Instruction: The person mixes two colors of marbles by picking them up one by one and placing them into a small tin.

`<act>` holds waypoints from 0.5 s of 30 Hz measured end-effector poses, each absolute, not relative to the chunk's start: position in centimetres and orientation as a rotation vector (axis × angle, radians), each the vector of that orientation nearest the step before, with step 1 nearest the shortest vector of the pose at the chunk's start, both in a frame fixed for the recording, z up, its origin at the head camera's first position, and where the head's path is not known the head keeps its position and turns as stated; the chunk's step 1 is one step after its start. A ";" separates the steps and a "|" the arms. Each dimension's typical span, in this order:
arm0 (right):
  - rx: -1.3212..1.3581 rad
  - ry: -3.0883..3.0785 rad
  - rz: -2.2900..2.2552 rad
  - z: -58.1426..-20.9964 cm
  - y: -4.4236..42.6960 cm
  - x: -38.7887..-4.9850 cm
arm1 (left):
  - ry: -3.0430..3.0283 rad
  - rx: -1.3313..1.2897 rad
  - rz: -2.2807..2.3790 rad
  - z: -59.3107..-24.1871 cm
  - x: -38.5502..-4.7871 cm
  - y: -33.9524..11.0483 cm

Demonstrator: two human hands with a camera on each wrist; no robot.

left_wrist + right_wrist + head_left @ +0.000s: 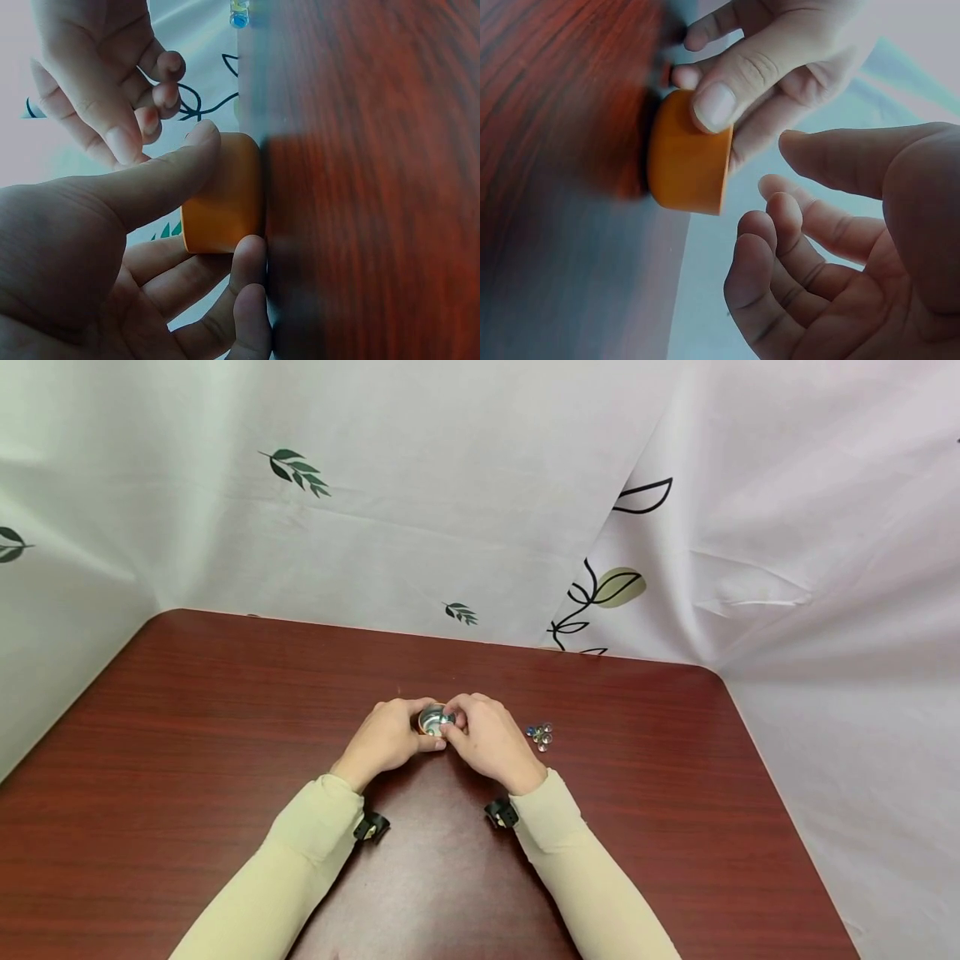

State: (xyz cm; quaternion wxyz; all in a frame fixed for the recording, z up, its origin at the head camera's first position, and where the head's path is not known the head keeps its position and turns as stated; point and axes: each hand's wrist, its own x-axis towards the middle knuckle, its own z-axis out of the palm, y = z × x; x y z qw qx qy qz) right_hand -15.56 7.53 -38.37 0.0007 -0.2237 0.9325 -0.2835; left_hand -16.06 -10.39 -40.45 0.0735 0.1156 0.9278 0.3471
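A small orange cup (225, 195) with a shiny silvery inside stands on the table. My left hand (390, 735) holds it by the side, thumb across the near wall and fingers round the far side. Over the cup's right rim hovers my right hand (491, 735), its fingers loosely bent. In the right wrist view, a gap shows between thumb and fingertips (751, 262), with nothing visible held there. Something small and glassy shows inside the cup in the head view, partly covered by the right fingers. Several clear glass marbles (542, 737) lie right of the right hand.
The reddish-brown wooden table (225, 735) has rounded far corners. Behind it and on both sides hangs a pale curtain (450, 510) with leaf prints. Black camera straps (501, 813) sit at both wrists, over light sleeves.
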 end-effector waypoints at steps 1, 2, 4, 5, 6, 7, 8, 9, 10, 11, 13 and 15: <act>-0.705 2.928 -0.897 -38.3 7.6 -15.5 | 2.786 0.347 1.043 -40.4 -16.1 -10.4; -0.706 2.929 -0.901 -38.2 7.7 -15.5 | 2.785 0.347 1.045 -40.4 -16.1 -10.4; -0.707 2.934 -0.908 -38.1 7.9 -15.5 | 2.783 0.348 1.050 -40.4 -16.0 -10.4; -0.709 2.935 -0.914 -38.1 8.0 -15.5 | 2.781 0.347 1.053 -40.4 -16.0 -10.4; -0.707 2.938 -0.920 -38.0 8.1 -15.5 | 2.779 0.346 1.054 -40.4 -16.0 -10.4; -0.704 2.942 -0.924 -38.0 8.2 -15.5 | 2.777 0.345 1.056 -40.4 -16.0 -10.4; -0.702 2.945 -0.930 -38.0 8.3 -15.5 | 2.775 0.344 1.060 -40.4 -16.0 -10.4; -0.702 2.949 -0.932 -38.0 8.4 -15.5 | 2.775 0.345 1.064 -40.4 -16.0 -10.4; -0.698 2.951 -0.937 -38.0 8.6 -15.5 | 2.775 0.346 1.067 -40.4 -16.0 -10.4; -0.698 2.951 -0.946 -37.9 8.7 -15.6 | 2.776 0.347 1.069 -40.4 -16.0 -10.4; -0.693 2.954 -0.951 -37.8 8.9 -15.6 | 2.778 0.347 1.072 -40.4 -16.0 -10.4; -0.688 2.956 -0.954 -37.5 9.3 -15.6 | 2.779 0.342 1.069 -40.4 -16.0 -10.4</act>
